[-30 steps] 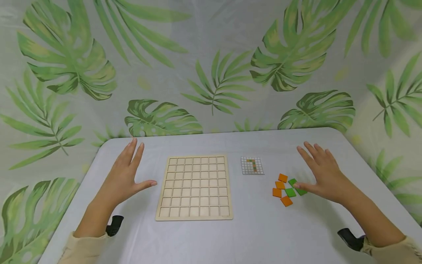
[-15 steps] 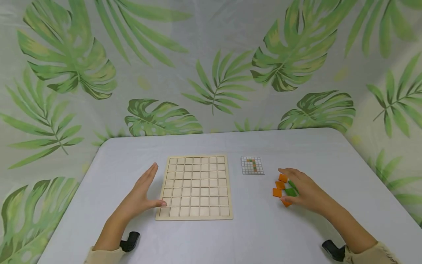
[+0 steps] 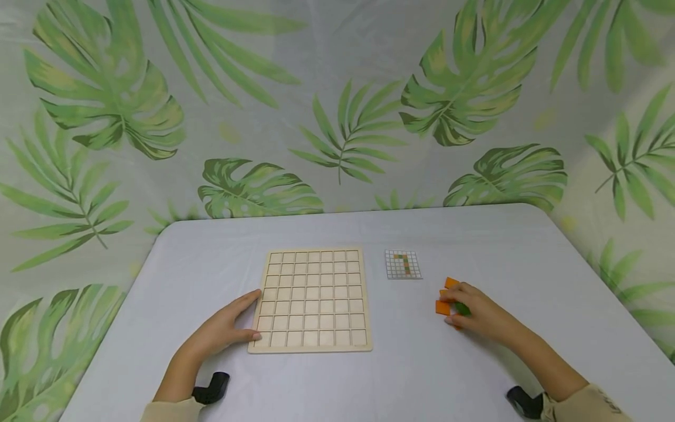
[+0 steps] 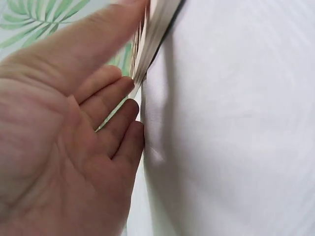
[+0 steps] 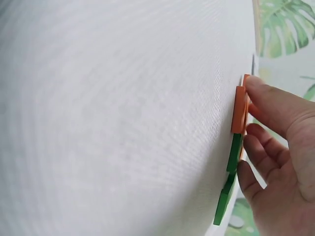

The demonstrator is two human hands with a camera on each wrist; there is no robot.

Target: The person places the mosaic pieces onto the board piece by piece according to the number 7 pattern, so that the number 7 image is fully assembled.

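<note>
A square wooden grid board (image 3: 312, 300) lies flat on the white table. At its left edge rests my left hand (image 3: 218, 331), thumb and fingertips spread along the rim. In the left wrist view the fingers (image 4: 125, 123) are nearly straight beside the board's side (image 4: 156, 34). My right hand (image 3: 485, 313) is low over a cluster of small square tiles, fingers gently bent. Orange tiles (image 3: 442, 308) show past its fingertips, and a green tile (image 3: 462, 309) shows between thumb and forefinger. In the right wrist view the thumb is at an orange tile (image 5: 238, 110), with green tiles (image 5: 224, 199) nearer.
A small printed grid card (image 3: 403, 265) with an orange and green pattern lies between the board and the tiles. Behind the table (image 3: 327, 387) hangs a leaf-patterned cloth (image 3: 364, 53). Black wrist-camera mounts (image 3: 212, 388) stick out beside both wrists.
My left hand has moved right and down to the board's left edge. My right hand has moved left and lowered onto the tiles, its spread fingers drawing closer together.
</note>
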